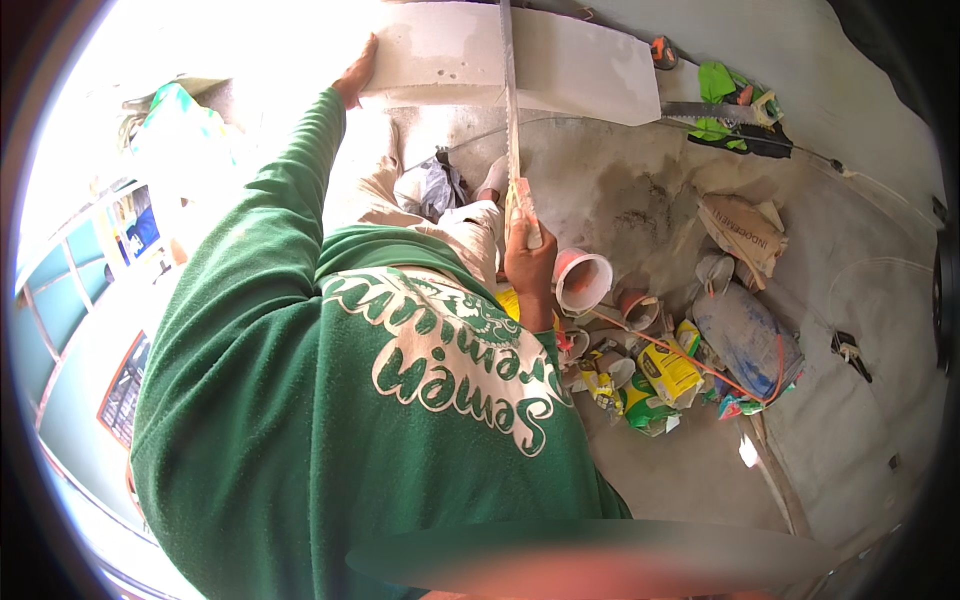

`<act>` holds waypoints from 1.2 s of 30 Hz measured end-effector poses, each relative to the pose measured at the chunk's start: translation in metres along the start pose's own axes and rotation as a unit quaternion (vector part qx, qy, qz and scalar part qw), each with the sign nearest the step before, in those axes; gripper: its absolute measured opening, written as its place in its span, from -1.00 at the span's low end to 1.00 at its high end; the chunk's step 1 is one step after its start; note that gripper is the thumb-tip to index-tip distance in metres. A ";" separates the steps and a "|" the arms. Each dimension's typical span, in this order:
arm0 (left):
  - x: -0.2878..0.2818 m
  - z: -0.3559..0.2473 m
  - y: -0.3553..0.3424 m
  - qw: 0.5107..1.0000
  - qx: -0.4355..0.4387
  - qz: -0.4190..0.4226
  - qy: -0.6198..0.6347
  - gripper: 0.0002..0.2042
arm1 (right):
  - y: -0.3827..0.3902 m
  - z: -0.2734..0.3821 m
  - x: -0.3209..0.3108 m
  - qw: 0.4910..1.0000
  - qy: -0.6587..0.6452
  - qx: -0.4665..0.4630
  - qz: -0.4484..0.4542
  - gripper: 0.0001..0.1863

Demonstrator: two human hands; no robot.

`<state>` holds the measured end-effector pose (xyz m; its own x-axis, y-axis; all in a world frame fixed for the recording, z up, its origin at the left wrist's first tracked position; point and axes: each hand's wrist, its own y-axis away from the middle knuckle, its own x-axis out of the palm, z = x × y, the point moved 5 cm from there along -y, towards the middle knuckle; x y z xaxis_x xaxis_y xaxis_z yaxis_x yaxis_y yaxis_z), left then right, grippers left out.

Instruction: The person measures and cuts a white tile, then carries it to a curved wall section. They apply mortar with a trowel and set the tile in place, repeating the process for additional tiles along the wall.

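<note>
A long white board (582, 62), with a few small pits, spans the top of the view. My left hand (356, 72) grips it near its left end. My right hand (530, 262) is closed round the pale, worn handle of a long saw (511, 110), whose blade points away from me and crosses the board near its middle. Right of the board lie an orange and black tape measure (664, 53), a second handsaw (700, 113) and bright green cloth or bags (716, 82). My legs and feet show below the board, beside a grey plastic bag (428, 190).
Buckets (583, 281), yellow torn packets (664, 375), a dusty sack (740, 338), brown paper (742, 232) and an orange cord (725, 384) clutter the grey floor (850, 430) at right. A long stick lies lower right. A railing (70, 265) and bright open area are at left.
</note>
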<state>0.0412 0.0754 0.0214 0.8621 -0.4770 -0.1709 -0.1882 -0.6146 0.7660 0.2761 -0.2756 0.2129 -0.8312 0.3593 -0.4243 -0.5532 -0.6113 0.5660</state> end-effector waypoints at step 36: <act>0.005 -0.007 -0.006 0.998 -0.039 0.021 0.049 0.05 | -0.006 -0.028 -0.007 0.997 0.050 -0.056 -0.027 -0.68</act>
<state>0.0503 0.0809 0.0201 0.8969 -0.4351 -0.0793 -0.1909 -0.5425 0.8181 0.2862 -0.2942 0.1926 -0.7877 0.3253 -0.5232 -0.5825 -0.6699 0.4604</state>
